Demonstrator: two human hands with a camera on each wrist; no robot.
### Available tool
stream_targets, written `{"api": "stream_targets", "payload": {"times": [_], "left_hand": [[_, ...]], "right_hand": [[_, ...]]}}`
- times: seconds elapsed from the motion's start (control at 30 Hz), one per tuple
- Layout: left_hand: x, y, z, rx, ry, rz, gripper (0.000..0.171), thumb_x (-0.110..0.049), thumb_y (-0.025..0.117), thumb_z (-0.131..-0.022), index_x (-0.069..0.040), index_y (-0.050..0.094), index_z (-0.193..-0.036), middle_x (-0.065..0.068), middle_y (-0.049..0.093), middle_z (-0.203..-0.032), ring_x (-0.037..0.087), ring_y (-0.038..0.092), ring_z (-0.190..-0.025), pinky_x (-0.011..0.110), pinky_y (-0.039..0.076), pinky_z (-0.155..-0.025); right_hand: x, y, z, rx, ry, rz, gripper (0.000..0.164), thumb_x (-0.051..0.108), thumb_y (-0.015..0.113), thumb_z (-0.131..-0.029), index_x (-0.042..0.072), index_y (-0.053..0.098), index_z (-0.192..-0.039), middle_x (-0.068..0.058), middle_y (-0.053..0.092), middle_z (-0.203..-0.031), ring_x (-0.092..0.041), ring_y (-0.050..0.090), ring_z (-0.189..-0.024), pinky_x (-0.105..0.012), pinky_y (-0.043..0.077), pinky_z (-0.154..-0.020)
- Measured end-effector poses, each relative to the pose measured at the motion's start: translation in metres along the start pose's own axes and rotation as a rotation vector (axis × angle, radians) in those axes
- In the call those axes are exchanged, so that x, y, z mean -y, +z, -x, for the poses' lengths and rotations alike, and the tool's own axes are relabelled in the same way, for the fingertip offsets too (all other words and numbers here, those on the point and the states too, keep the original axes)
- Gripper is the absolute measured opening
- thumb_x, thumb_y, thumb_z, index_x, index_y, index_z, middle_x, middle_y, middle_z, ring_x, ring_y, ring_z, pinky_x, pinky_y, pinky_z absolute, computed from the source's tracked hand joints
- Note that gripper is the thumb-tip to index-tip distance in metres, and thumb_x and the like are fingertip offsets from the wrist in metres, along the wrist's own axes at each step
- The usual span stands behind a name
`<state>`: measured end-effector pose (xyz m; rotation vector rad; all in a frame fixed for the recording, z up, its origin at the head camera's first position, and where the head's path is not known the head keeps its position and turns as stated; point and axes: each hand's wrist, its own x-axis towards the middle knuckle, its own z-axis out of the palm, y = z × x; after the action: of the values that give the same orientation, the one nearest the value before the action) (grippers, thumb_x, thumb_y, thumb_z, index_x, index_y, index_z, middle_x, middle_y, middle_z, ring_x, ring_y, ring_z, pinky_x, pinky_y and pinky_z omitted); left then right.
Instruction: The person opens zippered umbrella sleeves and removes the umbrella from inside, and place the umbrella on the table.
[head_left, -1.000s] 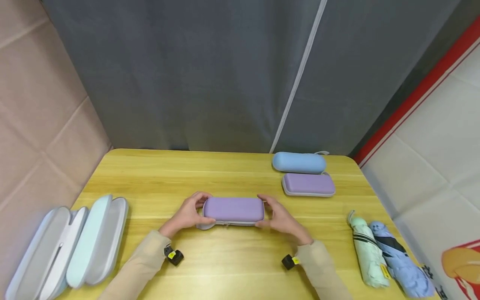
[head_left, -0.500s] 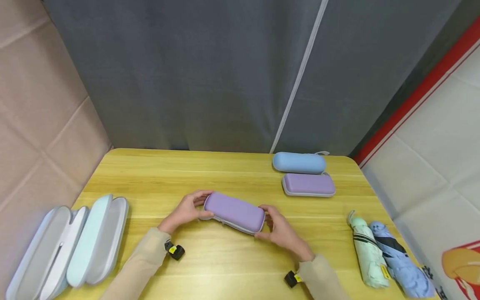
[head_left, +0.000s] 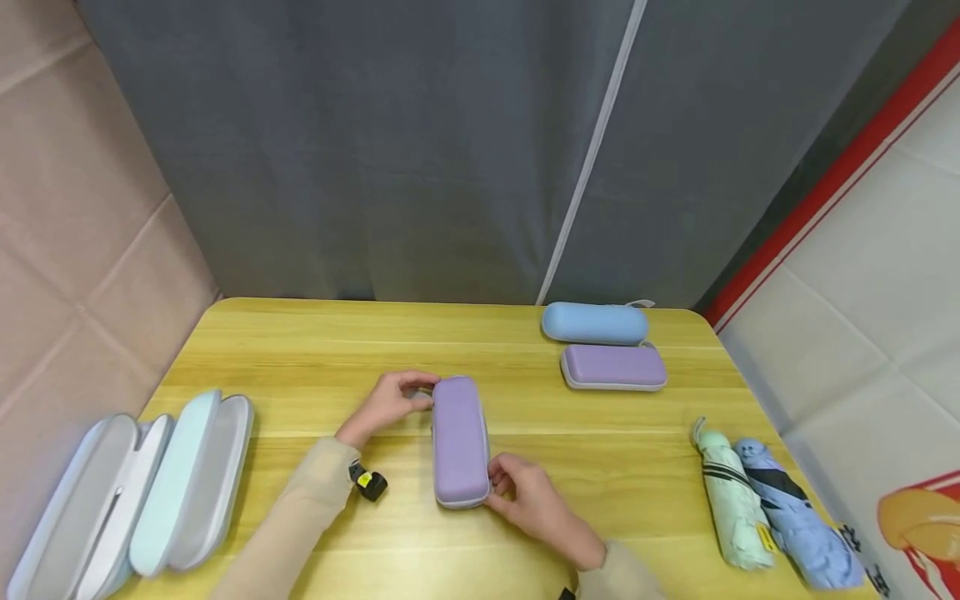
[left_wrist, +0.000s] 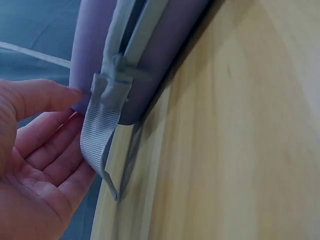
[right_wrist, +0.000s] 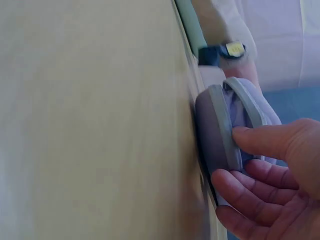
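Observation:
A purple hard zip case (head_left: 460,442) stands lengthwise away from me on the table. My left hand (head_left: 386,408) holds its far end, thumb on one side and fingers behind. In the left wrist view a grey wrist strap (left_wrist: 100,132) hangs from that end, beside the zip. My right hand (head_left: 532,500) is at the near right corner; the right wrist view has its thumb on the grey zip edge (right_wrist: 227,127) and its fingers curled below. The two zip edges stand apart there, with a dark gap between them. The inside is mostly hidden.
A blue case (head_left: 596,323) and another purple case (head_left: 613,367) lie at the back right. Two folded umbrellas, one mint (head_left: 735,504) and one blue (head_left: 798,517), lie at the right edge. Opened cases, mint (head_left: 172,492) and pale blue (head_left: 71,508), stand at the left.
The purple case has turned clockwise from sideways to lengthwise. My right hand has come nearer and leftward with its end; my left hand has shifted slightly right and up.

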<state>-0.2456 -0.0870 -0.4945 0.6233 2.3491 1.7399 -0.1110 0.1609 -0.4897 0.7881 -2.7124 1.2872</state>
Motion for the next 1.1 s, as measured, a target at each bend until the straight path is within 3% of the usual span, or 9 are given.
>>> {"api": "stream_targets", "payload": {"times": [0.13, 0.27, 0.33, 0.47, 0.53, 0.63, 0.87, 1.0, 1.1], "left_hand": [[-0.006, 0.007, -0.002, -0.001, 0.093, -0.111, 0.029, 0.001, 0.066, -0.081, 0.005, 0.065, -0.110, 0.017, 0.066, -0.106, 0.030, 0.062, -0.098, 0.044, 0.048, -0.088], [-0.021, 0.017, 0.005, -0.052, 0.178, -0.315, 0.031, -0.004, 0.068, -0.080, 0.007, 0.064, -0.109, 0.018, 0.065, -0.106, 0.031, 0.061, -0.095, 0.044, 0.049, -0.085], [-0.032, 0.023, 0.011, -0.081, 0.150, -0.429, 0.038, -0.013, 0.071, -0.079, 0.007, 0.063, -0.111, 0.019, 0.063, -0.110, 0.032, 0.059, -0.099, 0.044, 0.049, -0.085], [-0.055, 0.044, 0.022, -0.107, -0.006, -0.639, 0.074, -0.041, 0.076, -0.073, 0.010, 0.054, -0.121, 0.022, 0.058, -0.115, 0.033, 0.057, -0.098, 0.044, 0.051, -0.080], [-0.065, 0.056, 0.024, -0.110, -0.075, -0.701, 0.094, -0.051, 0.077, -0.066, 0.014, 0.047, -0.126, 0.027, 0.053, -0.119, 0.034, 0.058, -0.092, 0.043, 0.053, -0.071], [-0.075, 0.072, 0.026, -0.137, -0.123, -0.757, 0.108, -0.054, 0.079, -0.061, 0.019, 0.038, -0.129, 0.033, 0.048, -0.120, 0.036, 0.058, -0.083, 0.042, 0.053, -0.059], [-0.079, 0.081, 0.028, -0.159, -0.216, -0.761, 0.109, -0.046, 0.081, -0.058, 0.020, 0.033, -0.131, 0.032, 0.047, -0.115, 0.031, 0.057, -0.067, 0.036, 0.049, -0.050], [-0.077, 0.067, 0.029, -0.099, -0.253, -0.608, 0.103, -0.044, 0.078, -0.063, 0.019, 0.034, -0.131, 0.028, 0.051, -0.109, 0.028, 0.057, -0.070, 0.036, 0.051, -0.055], [-0.072, 0.054, 0.032, -0.059, -0.259, -0.418, 0.089, -0.039, 0.077, -0.068, 0.014, 0.041, -0.129, 0.023, 0.056, -0.103, 0.027, 0.058, -0.078, 0.036, 0.053, -0.062]], "right_hand": [[0.006, 0.005, -0.001, 0.021, -0.004, -0.006, 0.018, 0.001, 0.073, -0.077, 0.005, 0.059, -0.087, -0.003, 0.060, -0.078, -0.007, 0.058, -0.067, -0.020, 0.051, -0.058], [0.005, 0.007, -0.001, 0.028, -0.043, 0.006, 0.018, 0.001, 0.073, -0.077, 0.004, 0.058, -0.087, -0.004, 0.060, -0.077, -0.006, 0.057, -0.067, -0.018, 0.050, -0.058], [0.004, 0.006, -0.001, 0.022, -0.058, 0.023, 0.016, 0.000, 0.071, -0.078, 0.004, 0.059, -0.087, -0.003, 0.060, -0.077, -0.004, 0.056, -0.067, -0.018, 0.050, -0.058], [0.001, 0.003, -0.004, -0.081, -0.042, 0.082, 0.011, -0.006, 0.066, -0.079, 0.003, 0.062, -0.084, -0.001, 0.062, -0.074, -0.003, 0.054, -0.066, -0.019, 0.049, -0.057], [0.001, 0.001, -0.006, -0.141, -0.013, 0.101, 0.011, -0.007, 0.064, -0.079, 0.003, 0.063, -0.083, -0.001, 0.063, -0.073, -0.003, 0.054, -0.065, -0.019, 0.049, -0.056], [0.001, 0.000, -0.009, -0.175, 0.016, 0.108, 0.010, -0.006, 0.063, -0.080, 0.004, 0.063, -0.081, 0.002, 0.061, -0.070, -0.003, 0.052, -0.062, -0.019, 0.047, -0.054], [-0.002, 0.000, -0.009, -0.186, 0.004, 0.088, 0.010, -0.005, 0.064, -0.079, 0.004, 0.063, -0.081, 0.004, 0.059, -0.068, -0.001, 0.049, -0.060, -0.020, 0.046, -0.051], [-0.002, 0.001, -0.011, -0.220, 0.027, 0.079, 0.009, -0.004, 0.067, -0.077, 0.000, 0.063, -0.084, 0.001, 0.059, -0.069, -0.004, 0.052, -0.060, -0.021, 0.048, -0.052], [0.000, 0.001, -0.016, -0.245, 0.062, 0.068, 0.019, 0.002, 0.072, -0.076, -0.004, 0.062, -0.093, -0.004, 0.060, -0.073, -0.011, 0.056, -0.062, -0.022, 0.050, -0.054]]}}
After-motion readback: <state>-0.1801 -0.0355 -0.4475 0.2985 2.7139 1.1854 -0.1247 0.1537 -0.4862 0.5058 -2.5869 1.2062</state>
